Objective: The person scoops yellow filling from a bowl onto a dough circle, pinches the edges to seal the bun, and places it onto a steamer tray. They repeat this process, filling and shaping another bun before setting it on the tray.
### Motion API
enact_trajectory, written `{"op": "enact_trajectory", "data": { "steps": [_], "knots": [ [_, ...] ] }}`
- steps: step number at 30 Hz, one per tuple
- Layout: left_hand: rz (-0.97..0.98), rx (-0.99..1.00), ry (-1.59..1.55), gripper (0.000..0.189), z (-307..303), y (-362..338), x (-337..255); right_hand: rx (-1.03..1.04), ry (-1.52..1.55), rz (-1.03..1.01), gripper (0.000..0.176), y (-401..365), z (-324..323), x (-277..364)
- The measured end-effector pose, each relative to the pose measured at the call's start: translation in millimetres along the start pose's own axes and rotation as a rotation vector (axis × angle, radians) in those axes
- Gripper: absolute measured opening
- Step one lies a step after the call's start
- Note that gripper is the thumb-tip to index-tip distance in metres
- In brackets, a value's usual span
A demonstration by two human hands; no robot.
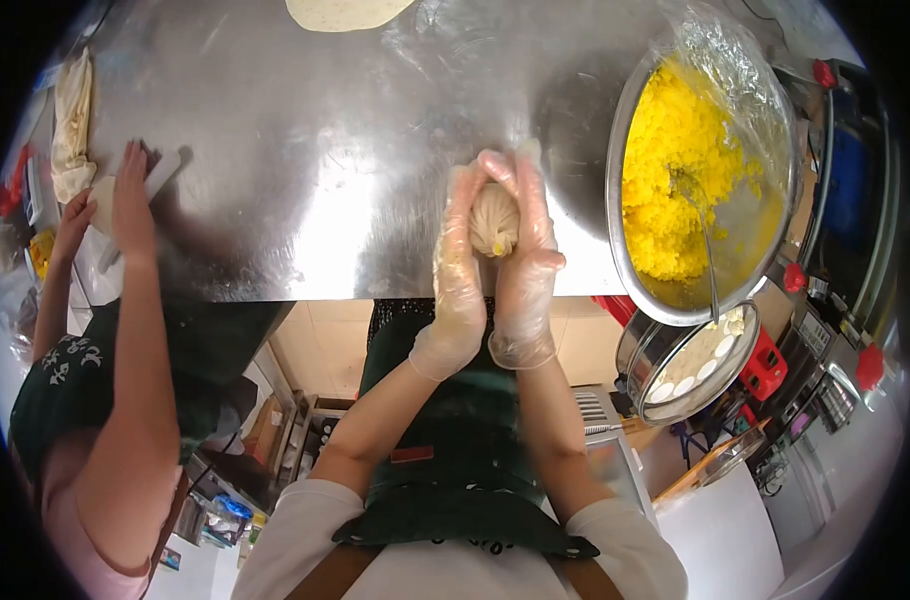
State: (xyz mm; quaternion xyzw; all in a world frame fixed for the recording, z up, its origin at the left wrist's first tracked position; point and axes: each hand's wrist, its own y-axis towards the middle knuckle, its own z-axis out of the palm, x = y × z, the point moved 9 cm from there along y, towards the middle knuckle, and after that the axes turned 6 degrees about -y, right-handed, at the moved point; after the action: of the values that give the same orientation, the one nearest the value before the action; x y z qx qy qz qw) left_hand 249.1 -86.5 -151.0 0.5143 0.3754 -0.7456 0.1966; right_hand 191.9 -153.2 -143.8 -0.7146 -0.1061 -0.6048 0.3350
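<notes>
Between my two gloved palms sits a pleated dough bun, gathered at the top, with a speck of yellow filling at its near side. My left hand, in a clear plastic glove, curves along the bun's left side. On the other side my right hand, gloved the same way, closes in with its fingertips meeting the left ones beyond the bun. To the right stands a large metal bowl of crumbly yellow filling, with a spoon stuck in it.
The steel table carries a flat dough round at its far edge. Plastic wrap covers part of the bowl. Below it is a round steamer with white pieces. At left, a co-worker's hands work a rolling pin.
</notes>
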Motion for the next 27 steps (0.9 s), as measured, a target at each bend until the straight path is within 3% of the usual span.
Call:
{"op": "enact_trajectory", "data": {
  "steps": [2,4,6,9,12,15,17,19,21,24,27],
  "knots": [
    [0.08,-0.087,-0.067,0.102,5,-3,-15,-0.059,-0.008,-0.098,0.12,2,-9,-4],
    [0.039,-0.071,-0.16,0.103,2,8,-12,-0.12,0.062,0.011,0.12,-7,1,-5],
    [0.033,0.092,0.001,0.105,6,12,-6,-0.101,-0.023,-0.069,0.118,-10,6,-6],
    [-0.01,0.039,-0.118,0.104,1,1,2,0.015,-0.02,-0.012,0.116,4,1,2],
    [0.01,-0.055,-0.166,0.103,-9,0,-8,-0.175,0.086,-0.007,0.113,-5,-12,-4],
    [-0.031,0.013,-0.168,0.104,-5,3,0,-0.208,0.123,-0.088,0.096,-20,-11,-20],
    [-0.13,0.01,-0.197,0.104,11,-6,2,-0.162,0.212,-0.029,0.084,-22,-4,-27],
    [-0.003,-0.024,-0.2,0.102,10,-16,-1,-0.111,0.315,0.042,0.074,-27,-5,-24],
    [-0.057,0.064,-0.274,0.098,22,-38,16,-0.101,0.234,-0.121,0.076,-48,-23,-33],
    [-0.149,0.156,-0.419,0.084,50,-83,69,-0.194,0.149,-0.147,0.086,-93,-79,-32],
    [-0.105,0.095,-0.894,0.071,85,-143,174,-0.334,0.153,-0.122,0.094,-142,-152,-47]
  ]
}}
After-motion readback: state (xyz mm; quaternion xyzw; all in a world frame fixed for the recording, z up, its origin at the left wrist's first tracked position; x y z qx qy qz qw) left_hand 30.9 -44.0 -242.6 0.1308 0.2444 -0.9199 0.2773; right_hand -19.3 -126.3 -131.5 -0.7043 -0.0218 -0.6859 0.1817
